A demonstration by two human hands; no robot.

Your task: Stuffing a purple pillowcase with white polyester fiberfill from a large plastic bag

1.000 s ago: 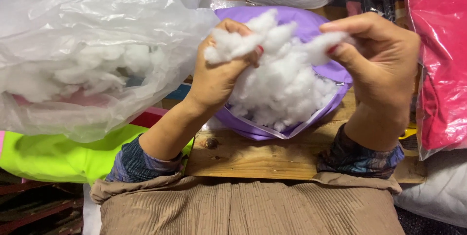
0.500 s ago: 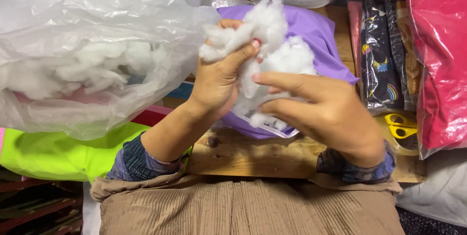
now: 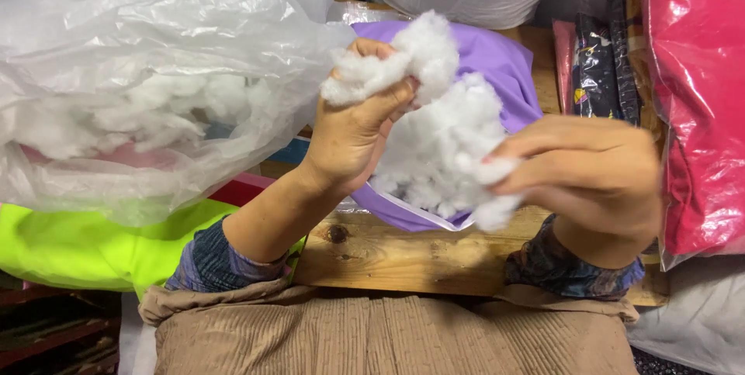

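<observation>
A clump of white fluffy stuffing [image 3: 442, 134] hangs between my two hands above the open mouth of a purple fabric cover [image 3: 504, 69]. My left hand [image 3: 353, 123] grips the upper part of the clump, thumb pressed over it. My right hand [image 3: 590, 177] pinches a lower tuft of the same stuffing and holds it out to the right. The purple cover lies on a wooden board [image 3: 403, 255] in front of me, its zip edge facing me.
A big clear plastic bag [image 3: 140, 88] with more white stuffing fills the left. Bright green fabric [image 3: 70, 247] lies below it. Dark patterned packets [image 3: 597, 65] and a red plastic-wrapped bundle [image 3: 698, 103] stand at the right; white sacks sit behind.
My right hand has closed on a tuft of stuffing and drawn it out to the right, stretching the clump. The left hand keeps its grip in nearly the same place.
</observation>
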